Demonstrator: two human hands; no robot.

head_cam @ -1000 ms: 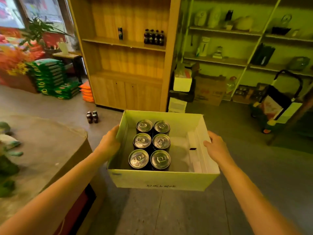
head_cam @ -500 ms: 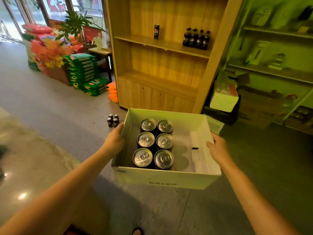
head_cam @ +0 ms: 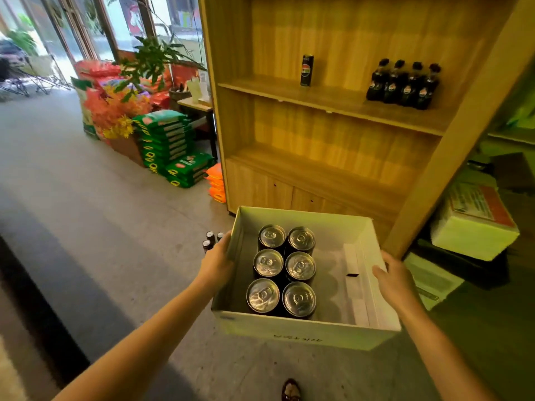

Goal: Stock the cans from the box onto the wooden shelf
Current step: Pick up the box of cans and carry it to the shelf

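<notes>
Box (head_cam: 304,334) of cans (head_cam: 285,273): left hand (head_cam: 215,263) and right hand (head_cam: 395,277) fingers (head_cam: 379,270) curled round its side walls

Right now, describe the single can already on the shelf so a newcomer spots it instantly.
Start at the tall wooden shelf unit straight ahead and find its upper board. A dark can stands upright there, left of centre. Its only neighbours, four dark bottles packed together at the right end, have necks and caps, while it is a slim straight-sided cylinder standing alone.
</notes>
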